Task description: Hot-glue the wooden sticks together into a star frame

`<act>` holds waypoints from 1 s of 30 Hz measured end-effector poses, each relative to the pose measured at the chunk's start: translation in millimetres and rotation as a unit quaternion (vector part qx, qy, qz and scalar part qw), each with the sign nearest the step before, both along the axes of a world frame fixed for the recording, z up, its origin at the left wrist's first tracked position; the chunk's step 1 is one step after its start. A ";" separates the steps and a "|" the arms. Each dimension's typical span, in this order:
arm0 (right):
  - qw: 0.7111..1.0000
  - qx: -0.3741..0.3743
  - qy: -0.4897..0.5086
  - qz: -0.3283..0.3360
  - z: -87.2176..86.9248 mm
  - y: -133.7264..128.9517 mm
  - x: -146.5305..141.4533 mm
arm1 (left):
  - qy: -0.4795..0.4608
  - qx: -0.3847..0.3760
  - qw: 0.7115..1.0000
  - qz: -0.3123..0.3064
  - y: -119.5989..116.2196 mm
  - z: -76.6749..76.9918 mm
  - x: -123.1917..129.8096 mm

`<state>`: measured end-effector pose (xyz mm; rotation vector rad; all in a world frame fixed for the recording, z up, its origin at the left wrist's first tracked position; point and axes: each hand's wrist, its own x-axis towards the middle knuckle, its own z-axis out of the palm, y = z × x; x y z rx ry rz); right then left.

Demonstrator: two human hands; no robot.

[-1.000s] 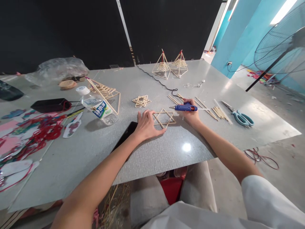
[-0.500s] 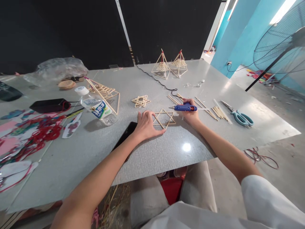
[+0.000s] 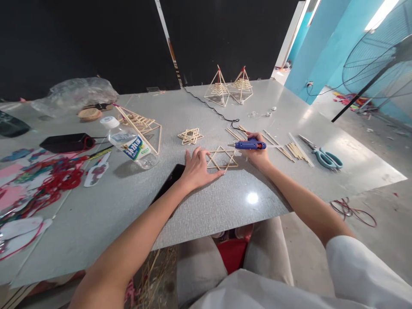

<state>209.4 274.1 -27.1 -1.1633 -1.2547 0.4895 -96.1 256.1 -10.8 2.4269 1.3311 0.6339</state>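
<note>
Head view, phone [image 3: 170, 182] under left forearm [image 3: 161, 208], bottle [image 3: 131, 143] beyond

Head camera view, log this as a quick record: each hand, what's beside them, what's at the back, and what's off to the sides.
Left hand: thumb and fingers steady a flat six-pointed stick star
Right hand: grip around a blue glue gun, nozzle pointing left near the star's top
Beyond left hand: small stack of stick stars
Back of table: two stick pyramids
Left side: clear bottle, red yarn
Right side: loose sticks, teal-handled scissors
</note>
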 end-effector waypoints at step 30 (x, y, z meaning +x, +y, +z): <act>1.000 -0.002 0.003 -0.002 -2.3 0.3 -0.1 | 0.024 0.021 0.999 -0.020 -4.7 1.5 1.1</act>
